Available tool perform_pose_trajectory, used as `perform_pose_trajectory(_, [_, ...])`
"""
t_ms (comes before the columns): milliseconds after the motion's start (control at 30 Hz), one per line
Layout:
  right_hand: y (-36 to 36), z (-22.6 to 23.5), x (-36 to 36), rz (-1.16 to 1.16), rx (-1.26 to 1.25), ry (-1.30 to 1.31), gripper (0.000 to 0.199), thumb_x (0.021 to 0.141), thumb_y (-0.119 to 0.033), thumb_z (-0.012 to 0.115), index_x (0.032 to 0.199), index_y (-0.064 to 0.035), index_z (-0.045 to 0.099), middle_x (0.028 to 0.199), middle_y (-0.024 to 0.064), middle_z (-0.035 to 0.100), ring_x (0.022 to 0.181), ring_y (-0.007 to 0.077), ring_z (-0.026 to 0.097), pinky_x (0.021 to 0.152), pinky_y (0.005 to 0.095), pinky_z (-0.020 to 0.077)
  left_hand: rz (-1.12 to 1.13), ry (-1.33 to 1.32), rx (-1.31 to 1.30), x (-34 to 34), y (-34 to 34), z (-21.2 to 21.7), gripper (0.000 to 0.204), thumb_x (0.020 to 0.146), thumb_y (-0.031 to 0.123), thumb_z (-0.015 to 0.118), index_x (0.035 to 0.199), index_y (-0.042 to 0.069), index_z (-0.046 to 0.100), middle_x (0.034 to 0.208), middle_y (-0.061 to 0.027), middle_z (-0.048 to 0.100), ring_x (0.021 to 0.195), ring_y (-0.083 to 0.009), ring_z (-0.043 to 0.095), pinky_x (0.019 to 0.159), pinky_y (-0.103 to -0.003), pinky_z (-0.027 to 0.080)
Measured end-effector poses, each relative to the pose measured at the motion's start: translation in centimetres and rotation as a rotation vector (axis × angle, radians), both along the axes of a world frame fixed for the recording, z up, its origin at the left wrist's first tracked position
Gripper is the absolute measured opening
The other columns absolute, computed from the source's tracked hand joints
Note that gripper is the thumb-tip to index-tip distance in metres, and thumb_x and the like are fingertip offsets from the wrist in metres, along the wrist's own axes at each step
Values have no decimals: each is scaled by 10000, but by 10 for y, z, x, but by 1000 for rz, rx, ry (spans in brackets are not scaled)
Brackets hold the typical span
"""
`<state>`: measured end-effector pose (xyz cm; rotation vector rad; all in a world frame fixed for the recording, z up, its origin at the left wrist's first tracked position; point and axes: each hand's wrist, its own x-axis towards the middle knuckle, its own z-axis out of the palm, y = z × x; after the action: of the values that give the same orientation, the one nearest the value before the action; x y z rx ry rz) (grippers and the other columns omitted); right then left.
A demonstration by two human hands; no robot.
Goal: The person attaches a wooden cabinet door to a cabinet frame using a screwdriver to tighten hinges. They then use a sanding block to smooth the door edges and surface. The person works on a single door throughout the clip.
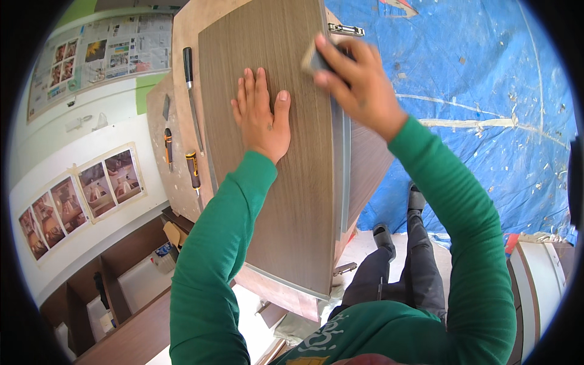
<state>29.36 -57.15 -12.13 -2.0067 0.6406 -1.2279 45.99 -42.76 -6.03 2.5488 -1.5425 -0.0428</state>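
A brown wood-grain cabinet door panel (267, 201) lies flat on a plywood bench top. My left hand (261, 118) rests flat on its upper half, fingers stretched out and nothing held. Over the panel's right edge, my right hand (362, 76) grips a small beige and grey block (311, 61) that looks like a sanding block. The block is slightly blurred, and its underside is hidden. Close by the right hand, a metal hinge (345, 29) sticks out from the panel's edge. Another hinge (345, 268) shows near the bottom corner.
Left of the panel lie a long black-handled tool (191, 91), a screwdriver (193, 169) and an orange-and-black cutter (168, 146). A blue tarp (468, 67) covers the floor at right. Open brown compartments (121, 274) stand at lower left. Photo prints (109, 182) are taped to a white surface.
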Motion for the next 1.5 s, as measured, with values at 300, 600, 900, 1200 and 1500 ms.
perform_pose_trajectory(300, [-25, 0, 19, -74, -39, 26, 514, 913, -315, 767, 1389, -144, 675, 1122, 211, 633, 1012, 407, 606, 909, 471, 516, 17, 46, 20, 0, 2, 2, 718, 1064, 487, 445, 1628, 64, 311, 1712, -186, 237, 1597, -365, 153, 1273, -586, 36])
perform_pose_trajectory(600, [-131, 11, 74, -253, -217, -38, 395, 929, -324, 745, 1249, -93, 735, 1075, 235, 651, 1018, 431, 605, 887, 488, 504, 17, 62, 29, -3, -10, 5, 735, 1063, 510, 436, 1630, 61, 300, 1713, -191, 228, 1597, -370, 145, 1273, -595, 23])
perform_pose_trajectory(900, [-74, 15, 56, -106, 18, 138, 481, 982, -341, 707, 1403, -114, 658, 1075, 186, 611, 1066, 376, 584, 916, 440, 495, 49, 34, 42, -3, 6, 10, 708, 1081, 507, 414, 1633, 75, 309, 1709, -176, 253, 1601, -351, 153, 1275, -570, 32])
perform_pose_trajectory(1200, [-182, 63, 63, 72, 519, 72, 502, 1008, -379, 634, 1360, -22, 666, 1201, 293, 669, 1134, 455, 634, 991, 419, 494, 24, 82, 20, -3, -4, 8, 701, 1080, 517, 387, 1632, 89, 323, 1716, -156, 248, 1603, -339, 154, 1276, -565, 32])
perform_pose_trajectory(1500, [-141, 32, 38, 62, -194, 290, 471, 949, -342, 715, 1364, -121, 682, 1075, 189, 625, 1022, 385, 575, 908, 475, 483, 26, 57, -13, -2, -3, 2, 713, 1070, 519, 405, 1629, 84, 324, 1711, -162, 254, 1596, -350, 167, 1278, -582, 32])
